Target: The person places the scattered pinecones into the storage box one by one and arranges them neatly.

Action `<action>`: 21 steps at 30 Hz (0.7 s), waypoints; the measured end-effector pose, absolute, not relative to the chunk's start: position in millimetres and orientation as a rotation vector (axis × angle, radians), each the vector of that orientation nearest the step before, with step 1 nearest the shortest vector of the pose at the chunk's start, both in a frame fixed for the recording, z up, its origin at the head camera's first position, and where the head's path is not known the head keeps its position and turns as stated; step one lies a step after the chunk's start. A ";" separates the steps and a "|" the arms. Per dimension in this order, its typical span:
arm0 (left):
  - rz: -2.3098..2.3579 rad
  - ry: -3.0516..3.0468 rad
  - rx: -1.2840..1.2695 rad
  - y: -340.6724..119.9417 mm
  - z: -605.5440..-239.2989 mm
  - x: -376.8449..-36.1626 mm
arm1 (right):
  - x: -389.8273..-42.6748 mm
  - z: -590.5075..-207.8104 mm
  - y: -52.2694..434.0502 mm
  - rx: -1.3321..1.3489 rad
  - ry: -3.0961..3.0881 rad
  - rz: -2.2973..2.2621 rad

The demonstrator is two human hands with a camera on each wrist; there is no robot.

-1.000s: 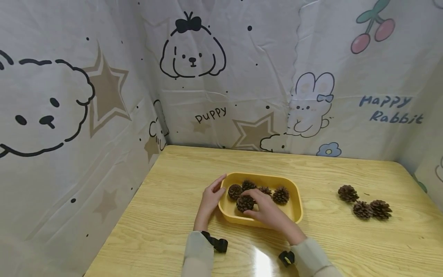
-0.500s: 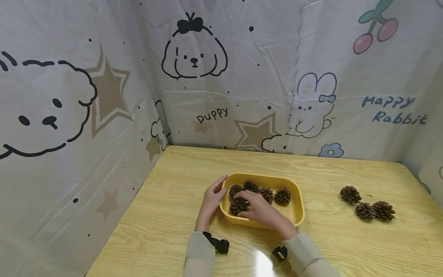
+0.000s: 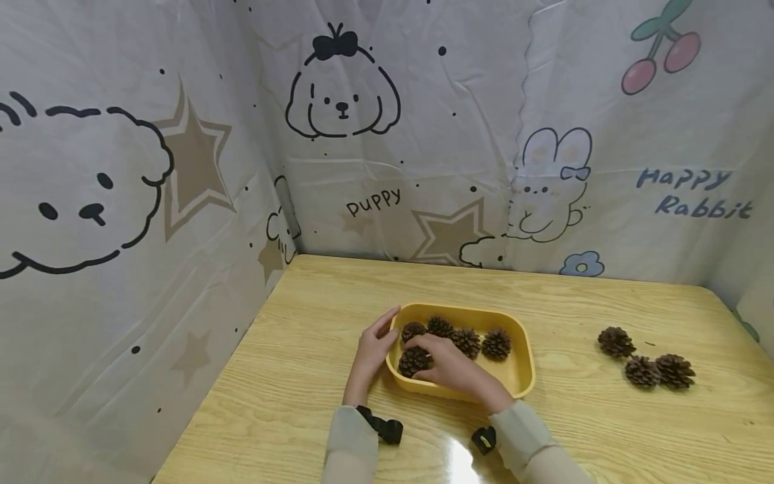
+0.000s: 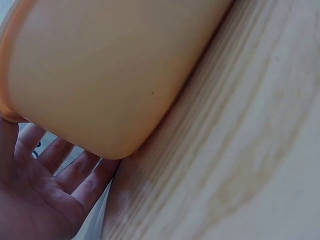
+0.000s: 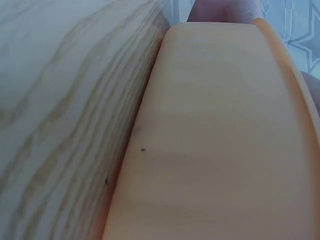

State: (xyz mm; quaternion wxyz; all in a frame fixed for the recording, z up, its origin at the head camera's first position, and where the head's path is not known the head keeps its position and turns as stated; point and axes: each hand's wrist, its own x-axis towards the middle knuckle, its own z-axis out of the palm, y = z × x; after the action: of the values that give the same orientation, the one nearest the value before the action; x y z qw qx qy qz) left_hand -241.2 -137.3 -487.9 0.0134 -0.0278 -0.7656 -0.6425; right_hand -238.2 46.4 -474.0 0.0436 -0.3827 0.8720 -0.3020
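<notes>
The right hand point(image 3: 450, 370) has slid its pine cone point(image 3: 414, 361) leftward in the yellow tray point(image 3: 525, 376), fingers curled over it; the left hand point(image 3: 370, 353) stays flat against the tray's end; only the left wrist view shows those straight fingers point(image 4: 70, 172) under the wall.

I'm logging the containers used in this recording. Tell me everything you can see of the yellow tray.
The yellow tray is a shallow rounded rectangle with a thin rim, apparently smooth matte plastic. It sits flat on the wooden table, long side across the view. Five pine cones lie inside, toward its left and back. The left hand rests straight-fingered against its left end wall; the right hand reaches over the near rim onto a cone. No damage shows.
</notes>
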 end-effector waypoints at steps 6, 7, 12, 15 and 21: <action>-2.024 -2.389 -0.067 -136.7 -486.2 -241.3 | -238.4 -473.6 46.5 -1.179 2.653 -0.910; -2.022 -2.387 -0.066 -137.1 -492.4 -244.7 | -238.6 -473.9 46.6 -1.173 2.653 -0.910; -2.007 -2.391 -0.039 -137.9 -509.3 -253.0 | -238.1 -474.5 47.4 -1.151 2.657 -0.910; -2.009 -2.387 -0.018 -138.8 -510.3 -253.2 | -237.7 -474.5 47.9 -1.151 2.651 -0.917; -2.006 -2.386 -0.041 -138.3 -511.3 -254.6 | -237.5 -474.0 51.5 -1.140 2.648 -0.947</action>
State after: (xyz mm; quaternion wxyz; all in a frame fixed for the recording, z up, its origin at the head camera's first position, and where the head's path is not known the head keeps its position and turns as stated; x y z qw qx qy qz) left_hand -254.6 -138.3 -511.3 0.0120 -0.0131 -0.7652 -0.6435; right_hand -237.5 51.5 -474.0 0.0534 -0.3752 0.8713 -0.3118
